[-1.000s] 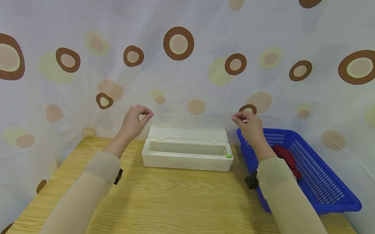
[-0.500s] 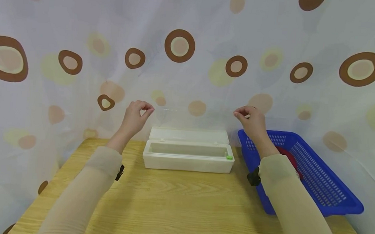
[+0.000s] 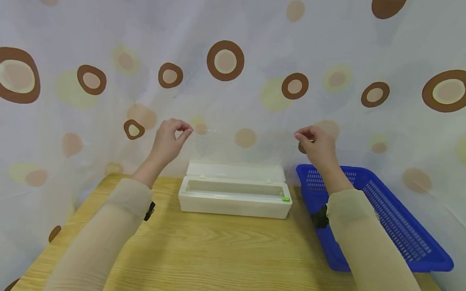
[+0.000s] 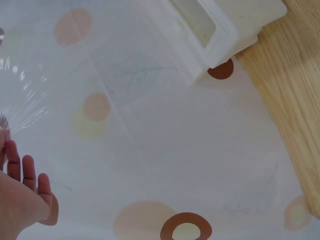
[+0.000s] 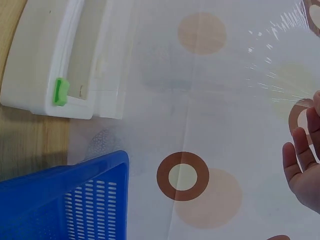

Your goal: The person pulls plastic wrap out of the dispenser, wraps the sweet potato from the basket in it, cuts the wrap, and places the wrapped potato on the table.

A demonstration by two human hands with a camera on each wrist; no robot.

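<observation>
Clear cling film (image 3: 211, 130) stretches between my two raised hands, showing mostly as glints. My left hand (image 3: 168, 136) pinches its left corner between thumb and fingertips. At the opposite corner my right hand (image 3: 317, 146) pinches it the same way. Creases fan out from the fingertips on the film (image 4: 30, 107) in the left wrist view and on the film (image 5: 280, 82) in the right wrist view. Below and between the hands stands a white cling film dispenser box (image 3: 234, 208), lid (image 3: 236, 170) tipped back. A green slide cutter (image 3: 286, 199) sits at its front rim's right end.
A blue plastic basket (image 3: 431, 265) stands on the right of the wooden table (image 3: 217, 257), partly under my right forearm. Behind the table hangs a white curtain (image 3: 256, 39) with brown and beige circles, close behind the dispenser box.
Both hands have risen a little further above the dispenser box, still holding the film. The head view has tilted up slightly. Red items seen earlier in the basket are now hidden by the right arm.
</observation>
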